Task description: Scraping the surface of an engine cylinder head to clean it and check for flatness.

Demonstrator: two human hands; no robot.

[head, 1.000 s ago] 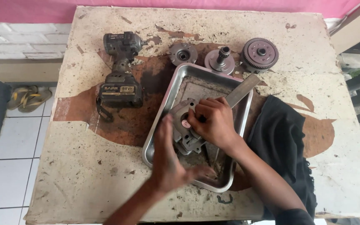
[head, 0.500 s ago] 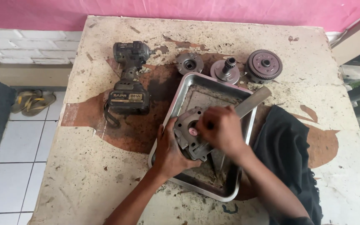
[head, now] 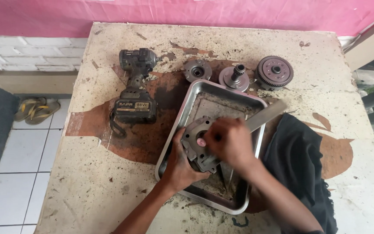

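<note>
My left hand (head: 179,164) grips a grey round metal engine part (head: 194,141) from below and holds it tilted over the left side of a steel tray (head: 216,97). On top of the same part rests my right hand (head: 228,141), fingers closed against its face. What the right fingers pinch is hidden. A flat metal bar (head: 267,115) lies across the tray's right rim, just beyond my right hand.
A dark cordless impact driver (head: 135,91) lies left of the tray on the stained table (head: 109,190). Three round clutch parts (head: 274,71) sit behind the tray. A black cloth (head: 301,160) lies to the right. Sandals (head: 35,110) are on the tiled floor at left.
Both hands and the engine part have stayed over the tray. My right hand has shifted slightly on the part's face, and my left hand has settled further under it.
</note>
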